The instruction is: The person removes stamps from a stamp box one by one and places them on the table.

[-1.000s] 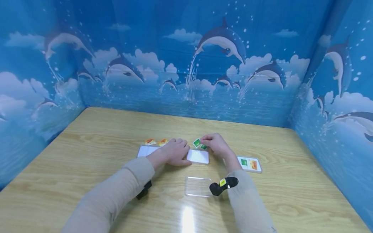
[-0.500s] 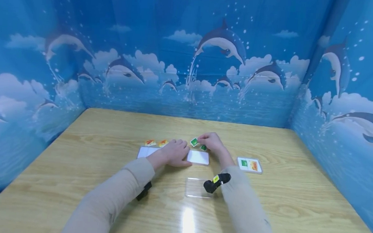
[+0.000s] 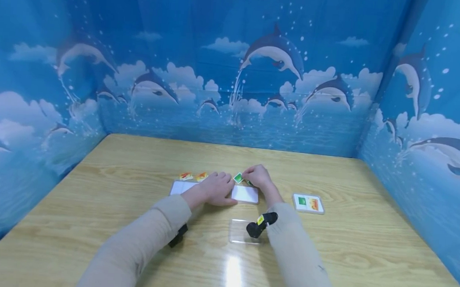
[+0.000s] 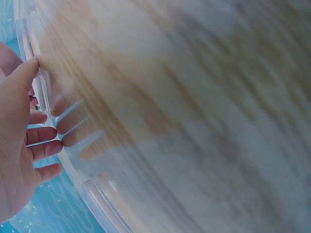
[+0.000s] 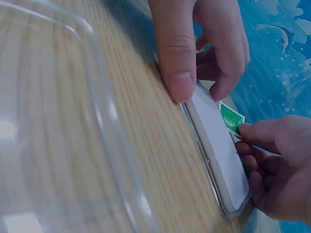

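Between thumb and fingertips, my right hand [image 3: 258,177] pinches a small green picture card [image 5: 231,118], tilted up just behind a flat clear plastic case with a white insert [image 3: 245,194]. A second green card shows only as a sliver beneath that hand in the head view. My left hand [image 3: 216,189] holds the left end of the white case, its thumb on the near edge and a finger at the far edge. In the left wrist view its other fingers spread beside the case, fingertips at the tabletop.
Left of the left hand lies another white case [image 3: 180,187], partly covered, with orange picture cards [image 3: 186,176] behind it. A case bearing green and orange pictures [image 3: 308,203] lies to the right. Nearer me sits a clear plastic lid [image 3: 237,234], partly under the right wrist camera.
My right hand and forearm have shifted left, carrying the green card slightly left and closer to the white case. My left hand has stayed in place.
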Demonstrator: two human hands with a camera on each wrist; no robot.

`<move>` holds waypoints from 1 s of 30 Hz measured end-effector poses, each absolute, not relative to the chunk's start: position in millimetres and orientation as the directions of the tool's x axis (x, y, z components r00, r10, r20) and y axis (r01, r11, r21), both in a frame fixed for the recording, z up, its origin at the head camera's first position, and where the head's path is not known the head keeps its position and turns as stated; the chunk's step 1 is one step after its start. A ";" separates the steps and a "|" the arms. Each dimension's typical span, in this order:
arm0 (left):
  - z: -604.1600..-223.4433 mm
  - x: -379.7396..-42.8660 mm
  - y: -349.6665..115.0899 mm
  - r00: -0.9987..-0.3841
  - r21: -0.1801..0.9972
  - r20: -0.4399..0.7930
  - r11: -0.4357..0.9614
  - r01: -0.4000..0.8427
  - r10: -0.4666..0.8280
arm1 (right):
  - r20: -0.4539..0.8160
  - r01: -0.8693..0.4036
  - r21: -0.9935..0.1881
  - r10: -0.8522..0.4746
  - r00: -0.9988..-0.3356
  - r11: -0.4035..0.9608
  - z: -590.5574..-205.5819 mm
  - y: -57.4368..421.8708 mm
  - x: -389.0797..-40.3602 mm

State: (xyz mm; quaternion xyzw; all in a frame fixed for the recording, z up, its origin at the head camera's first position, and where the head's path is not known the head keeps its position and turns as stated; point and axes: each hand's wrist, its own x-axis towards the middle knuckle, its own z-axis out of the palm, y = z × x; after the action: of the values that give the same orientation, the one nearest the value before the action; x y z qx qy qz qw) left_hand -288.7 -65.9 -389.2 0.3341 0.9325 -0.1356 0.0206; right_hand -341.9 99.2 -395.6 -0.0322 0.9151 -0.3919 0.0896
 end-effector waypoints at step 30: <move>-388.7 -287.5 -63.4 -0.787 -0.237 -0.149 0.751 0.616 0.599 | -0.123 0.006 -0.682 -0.107 -0.987 0.731 -400.3 92.9 -339.4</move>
State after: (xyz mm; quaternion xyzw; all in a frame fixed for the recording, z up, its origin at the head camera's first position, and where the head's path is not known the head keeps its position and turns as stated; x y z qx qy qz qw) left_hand -287.5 -63.4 -388.7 0.3250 0.9351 -0.1379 0.0317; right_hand -339.4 92.9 -400.3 -0.0273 0.9271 -0.3657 0.0773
